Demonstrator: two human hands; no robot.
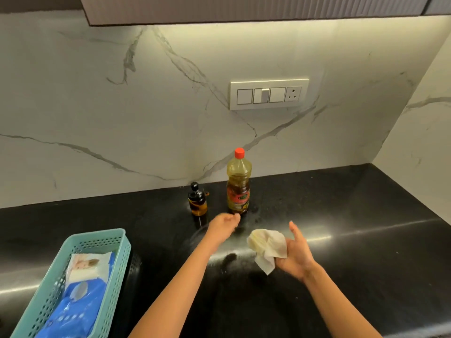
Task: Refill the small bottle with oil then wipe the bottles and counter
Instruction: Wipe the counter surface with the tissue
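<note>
The right hand [296, 252] pinches a crumpled wipe [267, 247] above the worktop [341, 215]. The left hand [223, 225], loosely curled and empty, hovers at 6 o'clock of the oil bottle [238, 184].

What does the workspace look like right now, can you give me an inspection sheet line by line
Surface: black counter, glossy, with faint smears in front of the bottles.
Job's things: small bottle with black cap and large oil bottle with red cap, both upright and capped near the wall; crumpled wipe.
Clutter: teal basket at left holding a blue wipes pack.
Grippers: left hand empty, reaching toward the large bottle's base; right hand holds the wipe.
Cables: nothing seen.
Surroundings: marble backsplash with a switch panel; cabinet above.
</note>
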